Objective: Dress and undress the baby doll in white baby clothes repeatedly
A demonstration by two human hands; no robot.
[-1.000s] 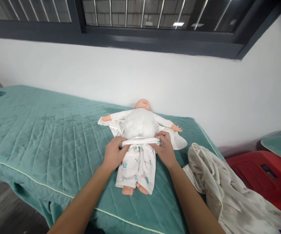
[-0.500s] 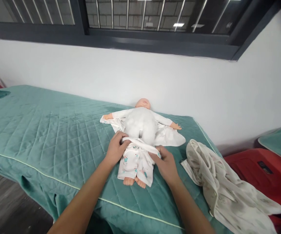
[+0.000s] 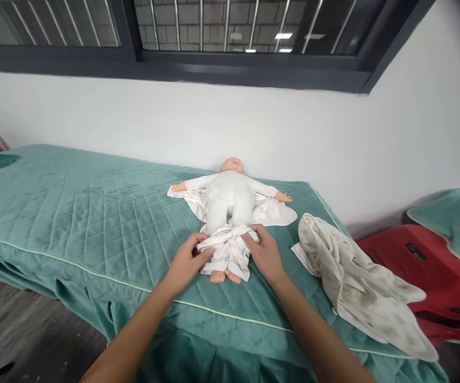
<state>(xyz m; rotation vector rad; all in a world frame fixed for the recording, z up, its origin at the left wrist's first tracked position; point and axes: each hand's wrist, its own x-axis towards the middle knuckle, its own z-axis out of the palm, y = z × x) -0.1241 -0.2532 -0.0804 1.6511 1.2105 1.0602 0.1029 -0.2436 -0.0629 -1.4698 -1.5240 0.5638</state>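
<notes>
A baby doll lies on its back on a teal quilted bed, head toward the wall, arms spread over an open white garment. Patterned white trousers are bunched low around its legs, and the bare feet stick out below. My left hand grips the trousers' waistband on the left side. My right hand grips the waistband on the right side. Both hands have their fingers closed on the cloth.
A crumpled cream blanket lies on the bed to the right of the doll. Red plastic furniture stands beyond the bed's right end. A white wall and a dark barred window rise behind.
Both hands have drawn the trousers' waistband down from the doll's waist toward its legs, bunching the cloth. The doll's white torso now shows further down.
</notes>
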